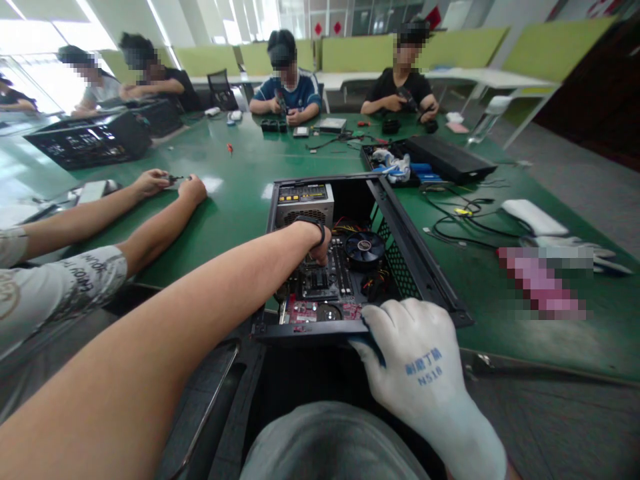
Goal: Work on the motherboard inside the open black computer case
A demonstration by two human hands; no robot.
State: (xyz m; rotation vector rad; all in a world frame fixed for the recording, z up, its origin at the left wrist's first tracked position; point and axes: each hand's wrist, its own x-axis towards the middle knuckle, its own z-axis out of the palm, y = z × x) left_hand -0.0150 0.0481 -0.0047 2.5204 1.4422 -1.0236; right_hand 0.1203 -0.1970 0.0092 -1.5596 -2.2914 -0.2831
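Note:
An open computer case (310,329) lies on its side at the table's near edge. My bare left hand (321,249) reaches down inside it, over the motherboard (316,279); its fingers look closed, and their tips are hidden. A power supply (306,200) sits at the case's far left, with a round black fan (365,248) to the right of my left hand. Along the near side runs a red circuit board (305,312). My right hand (413,350), in a white glove, wraps its fingers over the near edge of the case.
On the green table (235,220), black cables (463,230) and a white glove (575,250) lie to the right. Behind the case rests a black tray (445,157) with blue items. A co-worker's hands (173,187) are close on the left. Other people work across the table.

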